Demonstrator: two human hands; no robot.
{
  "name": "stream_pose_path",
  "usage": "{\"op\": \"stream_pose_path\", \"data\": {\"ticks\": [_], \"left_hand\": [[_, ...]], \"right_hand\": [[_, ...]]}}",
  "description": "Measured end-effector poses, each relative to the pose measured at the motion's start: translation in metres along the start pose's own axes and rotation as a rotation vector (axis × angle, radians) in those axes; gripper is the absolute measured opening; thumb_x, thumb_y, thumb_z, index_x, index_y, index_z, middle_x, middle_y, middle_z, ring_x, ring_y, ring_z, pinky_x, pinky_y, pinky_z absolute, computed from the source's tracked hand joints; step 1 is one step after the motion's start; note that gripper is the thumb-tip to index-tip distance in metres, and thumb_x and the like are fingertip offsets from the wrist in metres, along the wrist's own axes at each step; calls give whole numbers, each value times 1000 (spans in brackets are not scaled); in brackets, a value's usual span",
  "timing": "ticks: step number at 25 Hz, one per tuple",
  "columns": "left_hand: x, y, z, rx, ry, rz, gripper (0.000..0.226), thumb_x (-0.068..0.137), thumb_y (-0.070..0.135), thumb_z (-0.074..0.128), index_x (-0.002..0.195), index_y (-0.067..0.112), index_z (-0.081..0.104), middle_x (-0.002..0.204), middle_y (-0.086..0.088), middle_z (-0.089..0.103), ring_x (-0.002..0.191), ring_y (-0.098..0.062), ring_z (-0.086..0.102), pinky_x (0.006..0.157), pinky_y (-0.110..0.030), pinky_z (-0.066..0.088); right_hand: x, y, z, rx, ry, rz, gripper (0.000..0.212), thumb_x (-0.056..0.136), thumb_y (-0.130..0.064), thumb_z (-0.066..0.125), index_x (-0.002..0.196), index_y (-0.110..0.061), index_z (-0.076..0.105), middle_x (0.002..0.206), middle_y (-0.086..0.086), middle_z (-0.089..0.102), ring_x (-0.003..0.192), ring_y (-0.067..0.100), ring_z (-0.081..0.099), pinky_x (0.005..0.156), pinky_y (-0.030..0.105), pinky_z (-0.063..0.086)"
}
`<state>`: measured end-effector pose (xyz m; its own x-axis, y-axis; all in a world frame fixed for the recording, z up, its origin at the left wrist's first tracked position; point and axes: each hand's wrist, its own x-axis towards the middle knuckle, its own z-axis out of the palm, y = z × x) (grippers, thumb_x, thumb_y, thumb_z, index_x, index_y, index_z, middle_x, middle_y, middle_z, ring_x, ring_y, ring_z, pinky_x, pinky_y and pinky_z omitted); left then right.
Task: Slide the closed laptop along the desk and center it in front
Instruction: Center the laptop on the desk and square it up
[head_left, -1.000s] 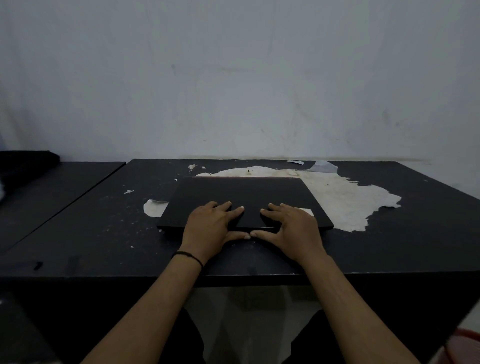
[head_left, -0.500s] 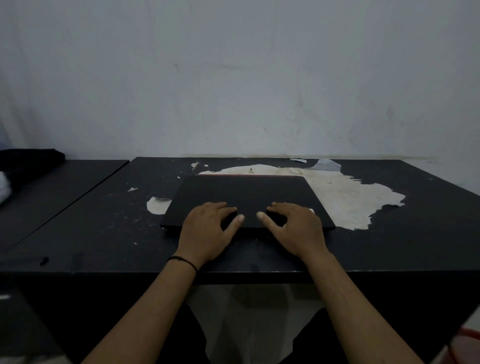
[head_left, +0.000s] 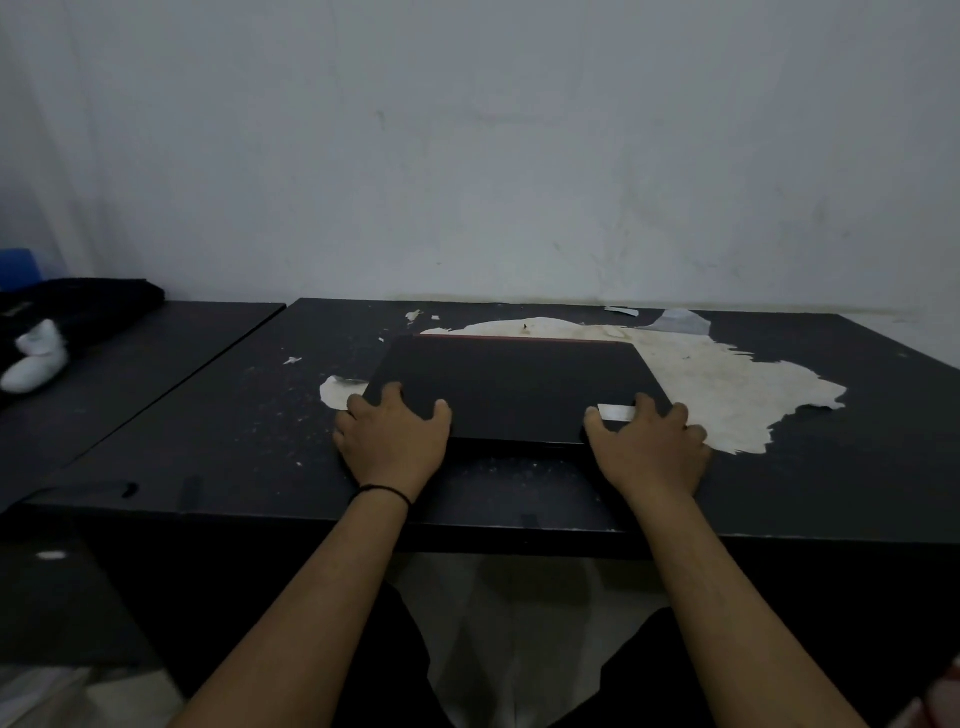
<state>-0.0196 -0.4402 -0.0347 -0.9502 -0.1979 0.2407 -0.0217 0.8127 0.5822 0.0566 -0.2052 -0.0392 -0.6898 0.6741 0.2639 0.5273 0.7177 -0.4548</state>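
Left hand is clamped on the near-left corner of the closed laptop, fingers curled over its edge; right hand is clamped likewise on the near-right corner. Laptop is laid flat mid-desk — partly over a peeled pale patch.

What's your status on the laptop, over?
Left hand and right hand gripping near corners of closed laptop. Laptop flat on desk, roughly centred in front. Path clear; only peeled patch underneath at right.
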Motion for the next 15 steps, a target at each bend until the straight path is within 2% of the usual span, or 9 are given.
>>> {"op": "stream_pose_path", "data": {"ticks": [5, 8, 13, 15], "left_hand": [[1, -4, -5, 7, -61, 20, 91, 79, 77, 50, 150, 20, 40, 144, -23, 41, 134, -42, 36, 112, -50, 31], [1, -5, -6, -1, -38, 18, 98, 76, 80, 52, 150, 17, 38, 142, -25, 43, 133, -43, 38, 112, -51, 34], [0, -12, -7, 26, 6, 19, 101, 70, 88, 49, 146, 21, 45, 138, -24, 49, 128, -43, 42, 110, -51, 33], [0, -13, -7, 46, 2, 21, 100, 69, 89, 47, 146, 24, 45, 140, -24, 47, 129, -44, 41, 111, -52, 31]], "right_hand": [[1, 6, -6, 41, -61, -4, 91, 82, -81, 44, 151, -23, 38, 156, 20, 31, 135, 45, 35, 111, 51, 32], [-1, 8, -8, 145, -85, 19, 96, 75, -83, 53, 150, -24, 40, 160, 20, 23, 141, 43, 29, 114, 53, 32], [-16, 5, -5, 93, 47, 108, 104, 69, -90, 47, 147, -22, 40, 146, 20, 42, 134, 40, 38, 112, 51, 32], [-17, 8, -8, 167, 42, 89, 101, 67, -89, 54, 144, -24, 45, 142, 18, 46, 132, 38, 41, 111, 50, 34]]}}
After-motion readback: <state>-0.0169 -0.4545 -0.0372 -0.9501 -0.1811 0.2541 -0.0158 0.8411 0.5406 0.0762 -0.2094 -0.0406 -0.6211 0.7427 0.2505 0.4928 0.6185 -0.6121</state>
